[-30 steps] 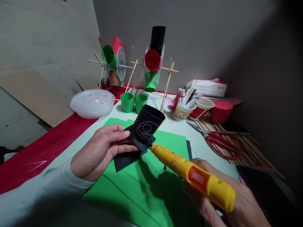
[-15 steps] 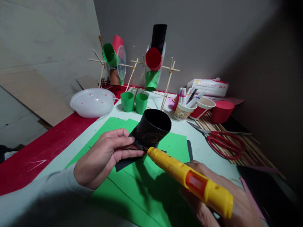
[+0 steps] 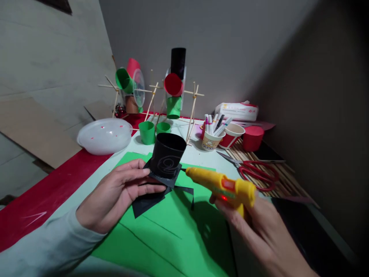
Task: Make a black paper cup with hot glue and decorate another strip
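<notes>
My left hand [image 3: 121,188] pinches the edge of a black paper base, on which a black paper cup [image 3: 167,156] stands slightly tilted. Pale swirl marks show on the cup's side, and a shiny line of glue runs along its foot. In my right hand [image 3: 253,227] is a yellow hot glue gun [image 3: 216,182], its red light lit. The gun's dark nozzle points left and is close to the right side of the cup's foot; whether it touches I cannot tell. Green paper sheets [image 3: 161,246] and black paper scraps [image 3: 150,202] lie below.
Red-handled scissors [image 3: 259,175] rest on wooden sticks [image 3: 285,188] at the right, near a cup of markers [image 3: 213,140]. Green cups [image 3: 147,132] and a clear plastic lid [image 3: 105,134] stand left. Stick frames with paper tubes [image 3: 173,84] rise behind.
The glue gun's nozzle has gone from the front of the cup's foot round to its right side. My left hand still holds the base, and the cup is turned slightly. The camera view has shifted.
</notes>
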A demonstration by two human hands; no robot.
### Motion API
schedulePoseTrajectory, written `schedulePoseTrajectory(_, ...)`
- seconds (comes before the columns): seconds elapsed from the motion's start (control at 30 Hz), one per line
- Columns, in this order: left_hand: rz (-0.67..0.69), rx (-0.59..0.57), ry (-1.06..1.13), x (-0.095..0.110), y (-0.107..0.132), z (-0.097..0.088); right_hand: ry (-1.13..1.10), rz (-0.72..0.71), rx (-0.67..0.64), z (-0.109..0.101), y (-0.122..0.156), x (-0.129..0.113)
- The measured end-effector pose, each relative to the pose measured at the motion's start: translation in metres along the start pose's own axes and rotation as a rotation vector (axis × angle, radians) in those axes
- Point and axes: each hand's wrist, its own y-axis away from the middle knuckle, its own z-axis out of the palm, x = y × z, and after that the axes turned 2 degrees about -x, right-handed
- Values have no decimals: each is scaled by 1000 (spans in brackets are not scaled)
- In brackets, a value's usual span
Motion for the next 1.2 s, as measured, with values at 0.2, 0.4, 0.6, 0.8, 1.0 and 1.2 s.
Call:
schedulePoseTrajectory(0.2,-15,-114,-2,4,-2,-3,-806,497,-27,1,-7,15)
schedulePoseTrajectory(0.4,-5,-160,150,10,-8,-5,-988,511,6,-2,-12,29)
schedulePoseTrajectory(0.6,27,-168,124,11,-11,-12,-947,572,-37,0,-18,53)
schedulePoseTrajectory(0.8,92,-180,-65,2,-24,-20,-897,647,-54,2,-20,78)
schedulePoseTrajectory(1.0,11,-255,-142,0,-39,-23,-869,717,-59,-6,-23,78)
schedulePoseTrajectory(1.2,-6,-264,-167,5,-46,-28,-703,807,-168,-11,-22,66)
